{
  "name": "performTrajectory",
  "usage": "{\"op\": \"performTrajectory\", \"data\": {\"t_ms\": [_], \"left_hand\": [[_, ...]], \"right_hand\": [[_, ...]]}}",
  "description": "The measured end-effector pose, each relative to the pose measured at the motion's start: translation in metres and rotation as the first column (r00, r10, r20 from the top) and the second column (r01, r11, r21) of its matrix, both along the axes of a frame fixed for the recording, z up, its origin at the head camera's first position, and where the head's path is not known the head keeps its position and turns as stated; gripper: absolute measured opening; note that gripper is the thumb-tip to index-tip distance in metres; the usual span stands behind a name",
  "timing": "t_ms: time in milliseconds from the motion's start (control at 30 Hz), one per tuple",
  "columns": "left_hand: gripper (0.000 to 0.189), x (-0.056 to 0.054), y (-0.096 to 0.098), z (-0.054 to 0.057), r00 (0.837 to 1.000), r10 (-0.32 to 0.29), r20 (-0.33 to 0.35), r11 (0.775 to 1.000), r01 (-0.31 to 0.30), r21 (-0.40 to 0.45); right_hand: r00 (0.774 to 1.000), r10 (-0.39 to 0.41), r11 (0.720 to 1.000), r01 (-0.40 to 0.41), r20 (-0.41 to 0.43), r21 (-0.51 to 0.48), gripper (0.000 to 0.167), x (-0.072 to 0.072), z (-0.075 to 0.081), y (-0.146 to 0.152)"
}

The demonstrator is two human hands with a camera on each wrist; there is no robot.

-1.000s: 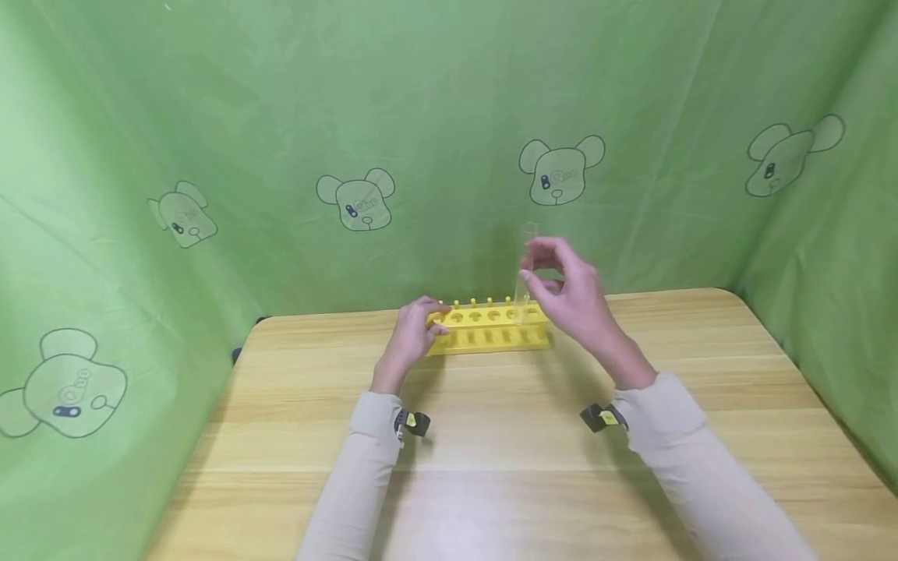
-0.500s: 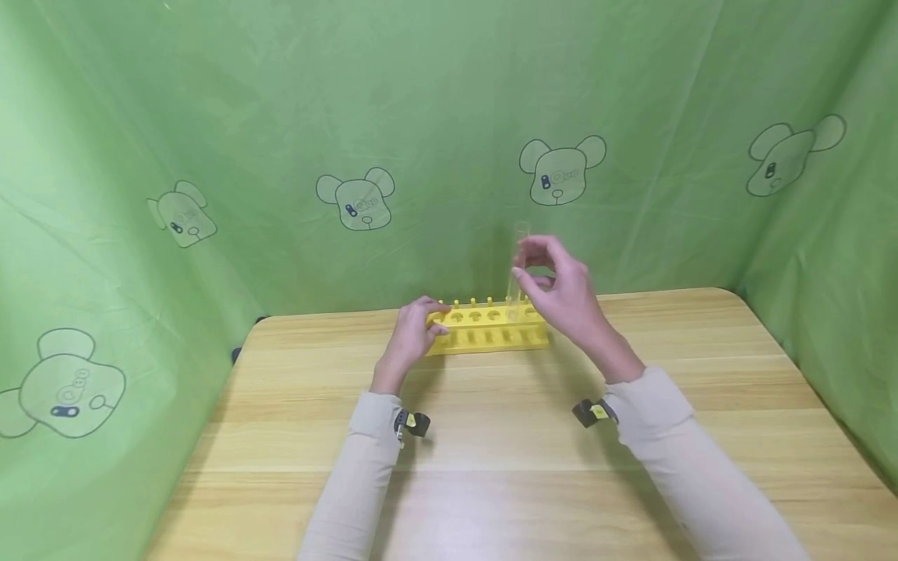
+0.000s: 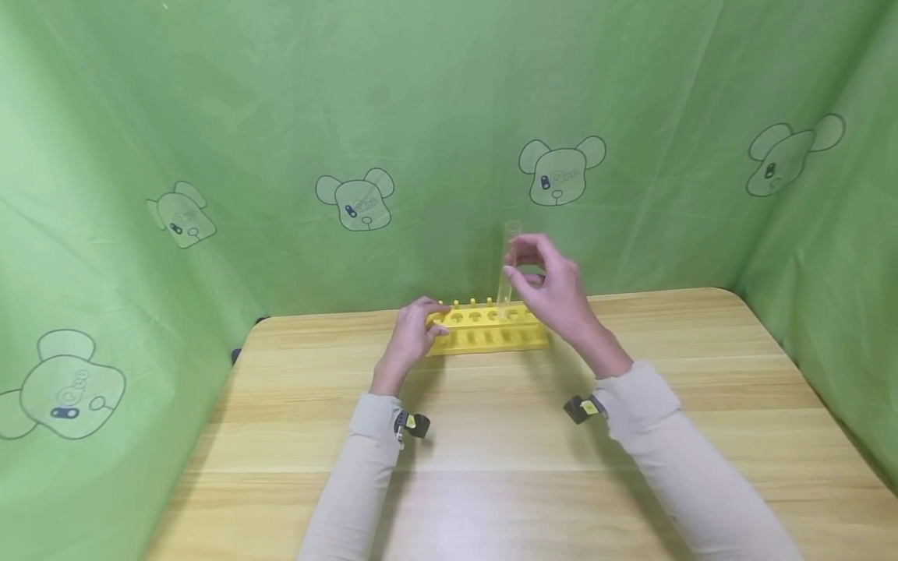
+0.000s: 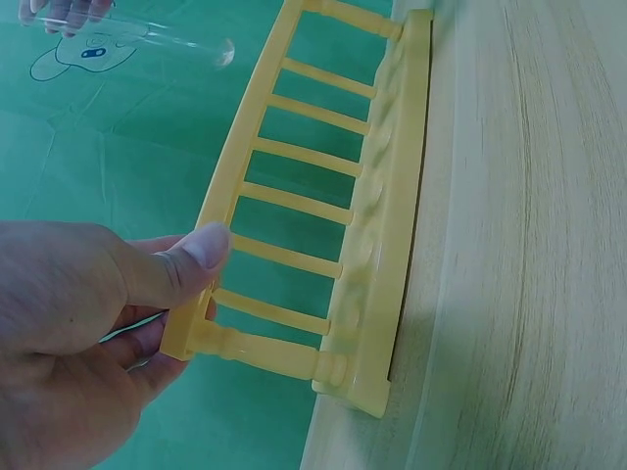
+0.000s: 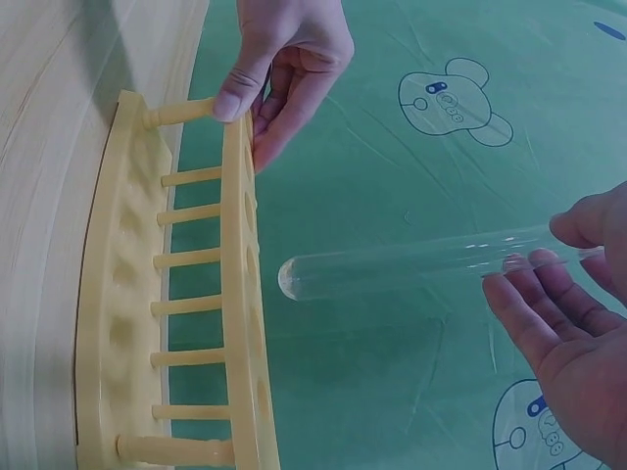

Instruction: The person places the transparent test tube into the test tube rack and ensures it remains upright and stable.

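Note:
A yellow test tube rack stands near the back of the table, a row of round holes along its top bar. My left hand grips the left end of that bar; in the left wrist view the thumb lies on top with fingers curled beneath. Between thumb and fingertips, my right hand pinches a clear test tube by its upper part. The tube hangs nearly upright over the rack's right half. Its rounded bottom sits just above the top bar in the right wrist view, outside the holes.
The rack rests on a light wood-grain table. Green cloth printed with bear heads rises behind the table and on both sides. Several pegs stick up along the rack's back edge. A strapped-on wrist camera sits at my right cuff.
My right hand has moved left along the rack, bringing the test tube over holes nearer the middle. My left hand and the rack have stayed in place.

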State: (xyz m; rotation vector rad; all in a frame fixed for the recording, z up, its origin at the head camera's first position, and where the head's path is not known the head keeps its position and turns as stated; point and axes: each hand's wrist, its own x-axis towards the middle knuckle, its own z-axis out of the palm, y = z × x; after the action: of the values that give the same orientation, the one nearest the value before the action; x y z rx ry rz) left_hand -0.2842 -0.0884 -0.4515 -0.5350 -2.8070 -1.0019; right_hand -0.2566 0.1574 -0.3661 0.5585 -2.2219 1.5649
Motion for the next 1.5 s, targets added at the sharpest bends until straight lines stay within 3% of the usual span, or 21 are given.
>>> {"op": "performTrajectory", "data": {"t_ms": [500,1500], "left_hand": [[0.042,-0.002,-0.001,-0.001,1.0,-0.006,-0.014,1.0,0.006,0.005],[0.042,-0.004,0.0,-0.003,1.0,0.002,-0.001,1.0,-0.002,0.003]], "right_hand": [[1.0,0.011,1.0,-0.011,0.016,-0.009,0.037,-0.007,-0.002,-0.008],[0.998,0.029,0.999,-0.028,0.062,-0.015,0.036,-0.016,-0.023,-0.012]]}}
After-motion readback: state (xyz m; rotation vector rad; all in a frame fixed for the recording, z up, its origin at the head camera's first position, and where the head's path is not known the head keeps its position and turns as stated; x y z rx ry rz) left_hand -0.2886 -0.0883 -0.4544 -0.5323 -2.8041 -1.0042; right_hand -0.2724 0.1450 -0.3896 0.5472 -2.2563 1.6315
